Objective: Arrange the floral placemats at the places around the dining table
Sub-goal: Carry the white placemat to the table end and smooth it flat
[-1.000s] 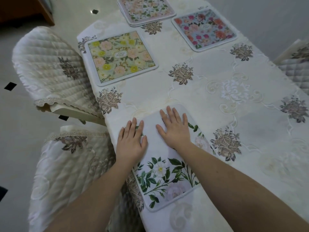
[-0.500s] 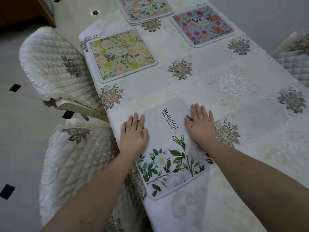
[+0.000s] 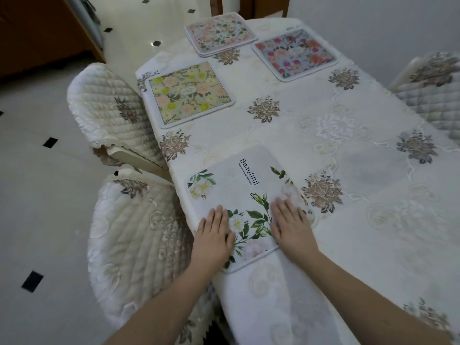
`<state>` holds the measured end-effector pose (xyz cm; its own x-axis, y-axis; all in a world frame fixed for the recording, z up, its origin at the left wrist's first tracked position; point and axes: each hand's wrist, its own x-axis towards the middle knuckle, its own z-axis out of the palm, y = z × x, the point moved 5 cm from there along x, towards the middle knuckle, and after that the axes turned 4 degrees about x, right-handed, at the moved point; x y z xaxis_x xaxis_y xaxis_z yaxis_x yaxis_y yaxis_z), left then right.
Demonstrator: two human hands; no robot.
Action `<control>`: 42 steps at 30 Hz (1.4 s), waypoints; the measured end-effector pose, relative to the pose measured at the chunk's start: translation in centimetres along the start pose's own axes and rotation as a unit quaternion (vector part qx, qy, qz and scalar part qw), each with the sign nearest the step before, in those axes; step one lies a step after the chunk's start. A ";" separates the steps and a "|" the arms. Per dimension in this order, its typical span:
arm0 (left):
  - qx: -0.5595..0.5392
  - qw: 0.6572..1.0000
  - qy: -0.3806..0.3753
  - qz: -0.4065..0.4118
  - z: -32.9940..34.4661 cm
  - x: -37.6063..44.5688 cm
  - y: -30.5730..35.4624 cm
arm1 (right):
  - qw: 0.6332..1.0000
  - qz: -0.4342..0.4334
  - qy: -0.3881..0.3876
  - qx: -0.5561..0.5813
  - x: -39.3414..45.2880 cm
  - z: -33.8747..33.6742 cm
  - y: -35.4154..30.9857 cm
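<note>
A white placemat [image 3: 245, 195] printed with green leaves, white flowers and the word "Beautiful" lies flat at the table's near left edge. My left hand [image 3: 214, 236] lies flat on its near left part, fingers straight. My right hand [image 3: 291, 226] presses flat on its near right part. Farther along the left side lies a yellow-and-pink floral placemat [image 3: 189, 93]. A red-and-pink floral placemat [image 3: 295, 54] sits at the far right. A small stack of pale pink floral placemats [image 3: 220, 33] rests at the far end.
The table wears a cream embroidered cloth [image 3: 348, 155] with brown rose motifs. Two quilted chairs stand on the left, one near [image 3: 139, 235] and one farther [image 3: 109, 108]. Another quilted chair [image 3: 433, 90] stands at the right. Tiled floor [image 3: 37, 195] lies to the left.
Both hands have slid back along the white placemat towards its near edge, uncovering the upper flowers and the lettering. The camera has lifted, showing more of the room.
</note>
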<state>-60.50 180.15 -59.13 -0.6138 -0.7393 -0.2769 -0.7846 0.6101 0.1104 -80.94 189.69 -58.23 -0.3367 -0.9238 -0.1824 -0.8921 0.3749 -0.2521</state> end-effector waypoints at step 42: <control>0.042 0.986 0.081 -0.142 -13.5 -25.3 -10.4 | 0.986 -0.156 -0.045 -0.028 -12.7 -9.7 -23.9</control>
<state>-38.02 188.65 -40.40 -0.3812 -0.9156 -0.1276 -0.9212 0.3878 -0.0306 -58.20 191.72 -40.67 -0.0170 -0.9818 -0.1892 -0.9643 0.0661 -0.2564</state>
